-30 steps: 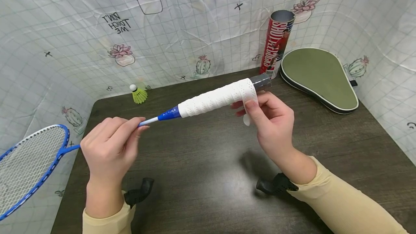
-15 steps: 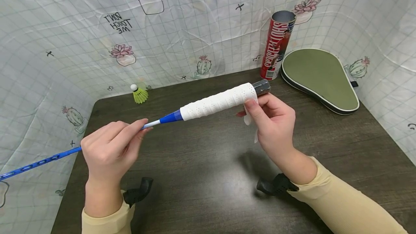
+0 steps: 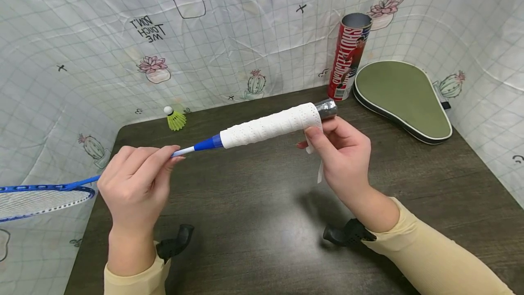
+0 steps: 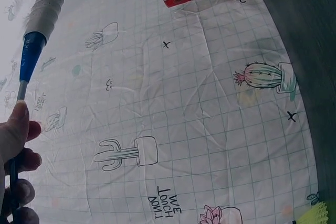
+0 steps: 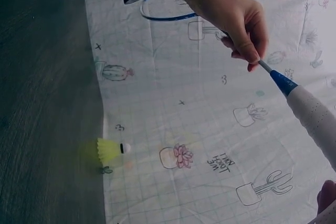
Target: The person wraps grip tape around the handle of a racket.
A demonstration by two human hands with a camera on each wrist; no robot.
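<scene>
My left hand (image 3: 133,183) pinches the thin shaft of a blue badminton racket (image 3: 208,143) between thumb and fingers. The stringed head (image 3: 41,201) reaches past the left edge of the head view. White perforated grip tape (image 3: 270,126) covers most of the handle in overlapping turns. A dark grey butt end (image 3: 326,109) sticks out bare. Thumb and fingers of my right hand (image 3: 344,154) pinch the loose tape just under the handle, near that end. Below them hangs a narrow white tail. In the right wrist view, the wrapped handle (image 5: 312,119) runs along the right side.
A red shuttlecock tube (image 3: 348,58) stands upright at the back right of the dark table (image 3: 245,222). Beside it lies a green paddle-shaped case (image 3: 403,97). One yellow shuttlecock (image 3: 176,119) sits at the back left. Patterned white cloth (image 3: 229,35) hangs behind.
The racket has rolled about its length: its head showed its face, then its edge, and now shows strings at a slant. A narrow tape tail has come into view below the right hand.
</scene>
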